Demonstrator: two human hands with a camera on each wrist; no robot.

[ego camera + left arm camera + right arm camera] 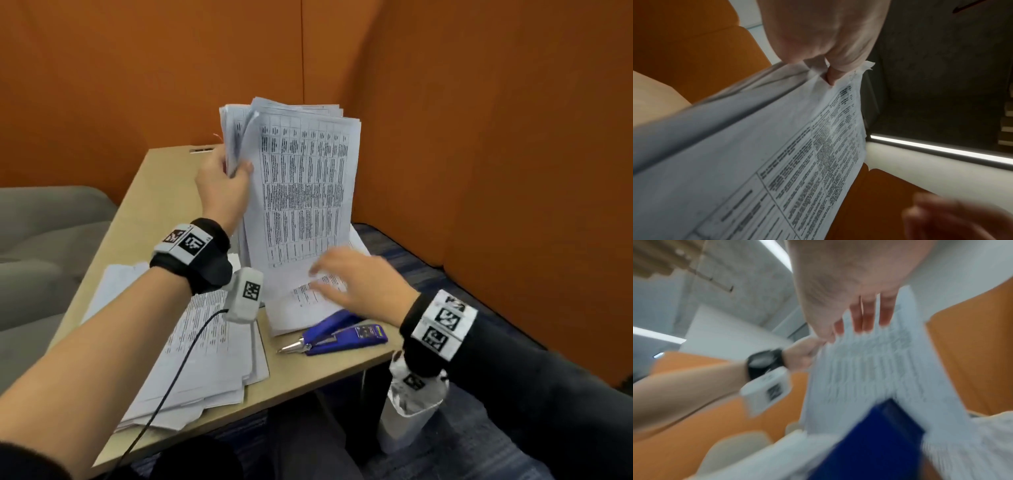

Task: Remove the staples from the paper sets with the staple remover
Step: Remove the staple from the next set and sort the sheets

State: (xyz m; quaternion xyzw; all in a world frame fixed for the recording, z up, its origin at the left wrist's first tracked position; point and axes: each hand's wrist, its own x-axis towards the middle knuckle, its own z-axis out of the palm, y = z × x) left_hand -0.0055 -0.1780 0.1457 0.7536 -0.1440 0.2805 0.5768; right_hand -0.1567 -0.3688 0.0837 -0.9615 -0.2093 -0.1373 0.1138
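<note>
A thick paper stack [301, 192] is being held upright at frame centre, pinched at its upper-left edge by the left hand [222, 188]. The right hand [356, 281], fingers spread, empty, is hovering at the stack's lower edge. The staple remover [342, 337] is lying unused, lower right. Judged approx. mid-task: loose sheets [191, 356] are lying lower left on the table [164, 192]; no staple is discernible.

Raised paper stack [301, 192] blocks the table's [161, 192] middle, staple remover [339, 337] reachable at front edge
</note>
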